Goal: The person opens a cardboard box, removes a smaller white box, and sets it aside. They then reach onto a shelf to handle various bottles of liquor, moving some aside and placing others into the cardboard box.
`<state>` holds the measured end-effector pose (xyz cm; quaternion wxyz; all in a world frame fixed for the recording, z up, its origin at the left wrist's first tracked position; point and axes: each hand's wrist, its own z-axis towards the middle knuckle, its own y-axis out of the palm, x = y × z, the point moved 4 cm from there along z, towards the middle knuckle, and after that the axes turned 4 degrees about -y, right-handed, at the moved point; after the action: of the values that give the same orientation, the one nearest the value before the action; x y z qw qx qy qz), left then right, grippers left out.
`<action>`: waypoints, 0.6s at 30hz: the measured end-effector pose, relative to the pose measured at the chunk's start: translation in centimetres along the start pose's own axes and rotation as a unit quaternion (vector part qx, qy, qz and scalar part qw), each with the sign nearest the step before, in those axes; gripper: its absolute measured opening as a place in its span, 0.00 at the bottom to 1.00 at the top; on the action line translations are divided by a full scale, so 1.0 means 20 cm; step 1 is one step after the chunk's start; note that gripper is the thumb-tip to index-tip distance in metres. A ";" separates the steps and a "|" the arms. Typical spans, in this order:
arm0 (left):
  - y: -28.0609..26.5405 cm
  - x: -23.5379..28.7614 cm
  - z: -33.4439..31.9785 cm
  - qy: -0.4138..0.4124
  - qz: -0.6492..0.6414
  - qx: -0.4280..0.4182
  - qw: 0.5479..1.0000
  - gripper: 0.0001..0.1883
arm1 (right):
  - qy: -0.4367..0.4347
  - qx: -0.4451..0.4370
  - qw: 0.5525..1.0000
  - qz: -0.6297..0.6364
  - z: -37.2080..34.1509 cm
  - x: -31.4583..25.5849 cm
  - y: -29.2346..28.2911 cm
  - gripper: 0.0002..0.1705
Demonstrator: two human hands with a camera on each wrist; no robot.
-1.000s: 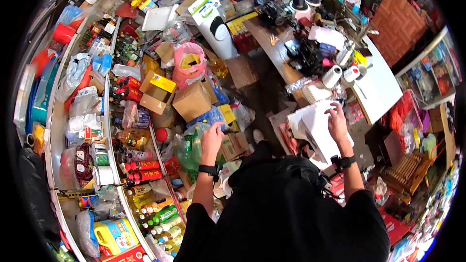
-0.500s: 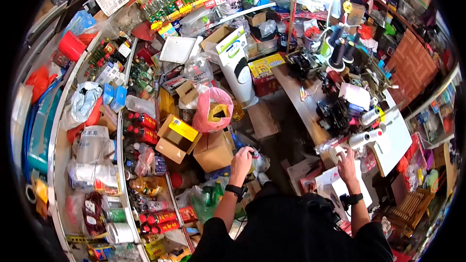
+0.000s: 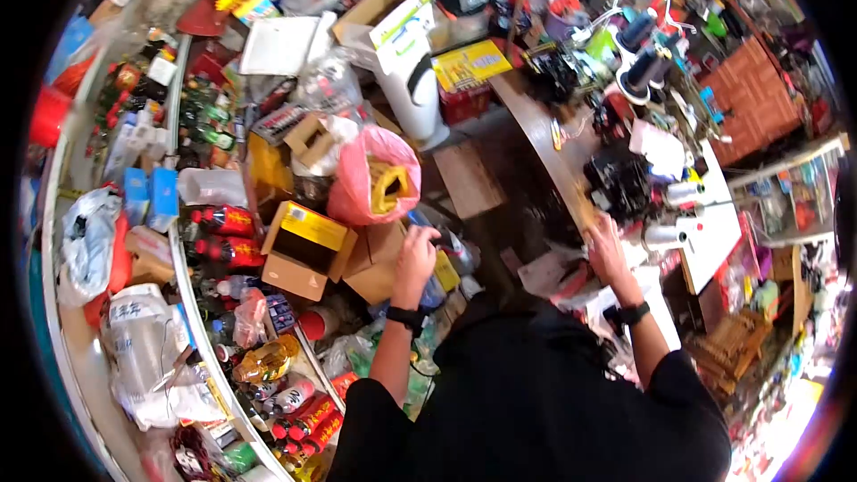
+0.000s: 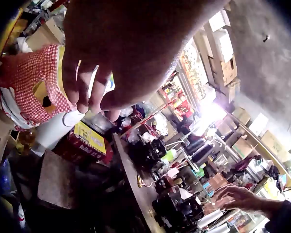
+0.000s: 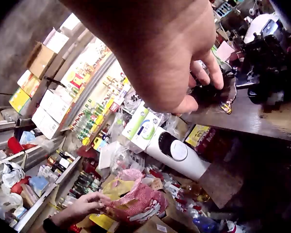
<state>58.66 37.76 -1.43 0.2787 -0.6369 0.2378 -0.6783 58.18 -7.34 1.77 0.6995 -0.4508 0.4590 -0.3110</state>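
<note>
In the head view my left hand [image 3: 417, 261] hangs with loosely bent fingers beside a cardboard box [image 3: 373, 275], below a pink bag [image 3: 350, 189] with yellow plastic inside. No object shows in its fingers in the left wrist view, where the hand [image 4: 121, 48] covers the top. My right hand [image 3: 607, 252] is near the edge of a wooden table [image 3: 542, 145], fingers loosely bent. The right wrist view shows that hand [image 5: 169, 58] large, holding nothing visible. Whether its fingertips touch the table cannot be told.
Shelves with bottles and packages [image 3: 223, 248] line the left. A white appliance [image 3: 412, 109] stands beyond the bag. Black machinery [image 3: 616, 186] and thread spools [image 3: 665, 236] are on the table. A board [image 3: 469, 180] lies on the floor between.
The head view has turned, so shelves and boxes lie farther left. My left hand appears farther left, below the pink bag; my right hand appears farther left and higher, near the table's edge.
</note>
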 end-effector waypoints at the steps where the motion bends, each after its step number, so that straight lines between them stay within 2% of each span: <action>1: -0.03 0.03 0.02 -0.003 0.006 -0.004 1.000 0.12 | 0.003 -0.012 1.000 -0.007 0.03 -0.03 -0.02 0.22; 4: -0.04 0.04 0.05 0.001 0.012 0.000 1.000 0.11 | 0.005 -0.042 0.999 -0.003 0.14 -0.05 -0.01 0.23; 11: -0.12 0.01 0.06 -0.080 0.039 -0.012 0.996 0.10 | -0.032 -0.043 0.998 0.020 0.42 -0.12 0.09 0.24; 15: -0.16 -0.03 0.11 -0.099 0.052 0.000 0.994 0.10 | -0.056 -0.087 0.994 0.037 0.65 -0.15 0.14 0.23; 18: -0.18 -0.02 0.16 -0.142 0.061 0.010 0.988 0.08 | -0.124 -0.087 0.987 0.044 0.86 -0.11 0.21 0.23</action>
<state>61.64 40.72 0.88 0.3568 -0.7084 0.2276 -0.5649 73.31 2.09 1.68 0.7224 -0.5243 0.4133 -0.1802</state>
